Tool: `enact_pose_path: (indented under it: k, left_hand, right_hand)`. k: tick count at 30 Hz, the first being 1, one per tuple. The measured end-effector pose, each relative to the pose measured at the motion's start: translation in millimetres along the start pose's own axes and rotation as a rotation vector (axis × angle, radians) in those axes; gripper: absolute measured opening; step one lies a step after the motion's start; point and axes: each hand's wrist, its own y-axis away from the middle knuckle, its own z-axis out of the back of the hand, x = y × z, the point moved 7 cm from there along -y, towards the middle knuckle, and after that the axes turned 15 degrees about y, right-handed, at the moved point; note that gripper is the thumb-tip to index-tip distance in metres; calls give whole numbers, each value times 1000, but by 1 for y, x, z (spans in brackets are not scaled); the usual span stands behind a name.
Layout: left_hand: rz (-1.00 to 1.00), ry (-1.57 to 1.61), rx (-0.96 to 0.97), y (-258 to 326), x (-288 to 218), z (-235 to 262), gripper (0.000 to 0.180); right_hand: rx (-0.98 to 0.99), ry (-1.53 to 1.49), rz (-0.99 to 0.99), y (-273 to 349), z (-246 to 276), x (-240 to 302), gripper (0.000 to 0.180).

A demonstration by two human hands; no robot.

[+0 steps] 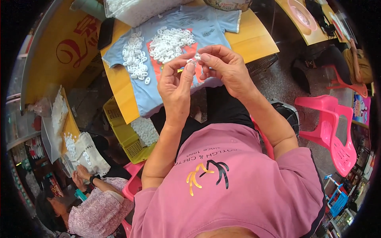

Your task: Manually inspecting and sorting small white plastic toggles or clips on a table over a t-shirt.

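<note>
Over the near side of the table, my left hand [176, 85] pinches a small white plastic piece [191, 61] between thumb and forefinger. My right hand [229, 69] closes its thumb and forefinger on another small white piece [197, 56], right beside the first. Whether the two pieces touch is too small to tell. Just beyond my fingers lies a heap of white oval plastic pieces [168, 44] with dark slots. A second, longer pile of such pieces [135, 55] is on its left. Both rest on a light blue T-shirt [145, 93] spread across the yellow table [254, 37].
A clear tub [141, 14] of white pieces and a dark phone [106, 33] sit at the far left. Left of my legs is a yellow crate [119, 127]. Pink chairs [325, 123] stand at right. At lower left a co-worker [97, 204] handles similar pieces.
</note>
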Motion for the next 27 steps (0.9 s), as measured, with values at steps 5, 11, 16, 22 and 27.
enact_pose_path:
  k: [5, 11, 16, 22, 27]
  left_hand:
    - [79, 110, -114, 0, 9, 6, 13]
    - [100, 158, -103, 1, 9, 1, 15]
    - [107, 142, -103, 2, 11, 3, 15]
    - [96, 117, -118, 2, 11, 5, 14]
    - [73, 17, -110, 3, 8, 6, 12]
  right_hand:
    - [-13, 39, 56, 2, -3, 6, 25]
    - [-68, 47, 53, 3, -3, 2, 25]
    - [-94, 8, 55, 4, -2, -1, 25]
    - [-93, 33, 40, 5, -4, 1, 25]
    - [-67, 81, 72, 6, -7, 4, 24]
